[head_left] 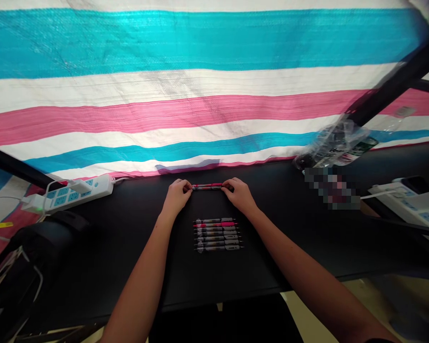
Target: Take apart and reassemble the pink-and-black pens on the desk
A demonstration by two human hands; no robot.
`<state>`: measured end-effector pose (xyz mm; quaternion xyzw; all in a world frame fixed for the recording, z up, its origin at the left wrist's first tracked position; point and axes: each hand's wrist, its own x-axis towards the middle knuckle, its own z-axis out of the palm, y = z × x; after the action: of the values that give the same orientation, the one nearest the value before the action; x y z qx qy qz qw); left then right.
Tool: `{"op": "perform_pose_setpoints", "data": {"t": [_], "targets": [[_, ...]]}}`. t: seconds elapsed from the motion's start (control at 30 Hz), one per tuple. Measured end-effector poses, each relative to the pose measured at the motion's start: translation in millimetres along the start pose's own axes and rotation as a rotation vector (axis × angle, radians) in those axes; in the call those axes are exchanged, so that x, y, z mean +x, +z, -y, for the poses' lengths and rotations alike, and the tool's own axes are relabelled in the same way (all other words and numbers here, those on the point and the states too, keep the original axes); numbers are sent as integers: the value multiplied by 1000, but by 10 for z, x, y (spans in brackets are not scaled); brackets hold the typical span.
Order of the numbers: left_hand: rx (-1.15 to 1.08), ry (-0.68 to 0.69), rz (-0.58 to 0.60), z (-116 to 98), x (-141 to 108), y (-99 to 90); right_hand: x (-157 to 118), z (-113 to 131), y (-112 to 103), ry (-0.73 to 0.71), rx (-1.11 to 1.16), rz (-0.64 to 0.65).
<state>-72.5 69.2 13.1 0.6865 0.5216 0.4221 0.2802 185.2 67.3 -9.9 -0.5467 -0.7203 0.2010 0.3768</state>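
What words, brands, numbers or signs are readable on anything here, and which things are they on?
None can be read with certainty.
Clear plastic bag: pale lettering shows at it, too blurred to quote.
Row of pens: any print is too small to read.
Held pens: too small to read.
Left power strip: no legible marking.
Pixelated patch: anything there is hidden.

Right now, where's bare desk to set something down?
Black desk looks bare between left power strip and left forearm; right forearm and right power strip; pen row and near edge. Crowded: far right, by plastic bag, pixelated patch and that strip; centre, along the pens.
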Motion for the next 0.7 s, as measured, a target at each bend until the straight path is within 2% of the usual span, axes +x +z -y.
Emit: {"op": "perform_pose_setpoints", "data": {"t": [0.3,0.37,0.47,0.53,0.6,0.7], "targets": [[-70,-2,6,-71,1,-110,-6,53,-52,19,13,-46],[-49,-4,99,-135,-23,-116,-11,70,-62,12,8,-59],[-35,-41,390,-277,-89,-57,-19,95,-74,-4,0,-75],[-35,-2,530,-372,-136,10,-26,109,-82,-9,-5,-79],[-32,52,582,-433,-169,75,-32,122,-94,-6,-4,-81],[-9,90,575,-438,-184,133,-37,138,-115,1,12,-81]]}}
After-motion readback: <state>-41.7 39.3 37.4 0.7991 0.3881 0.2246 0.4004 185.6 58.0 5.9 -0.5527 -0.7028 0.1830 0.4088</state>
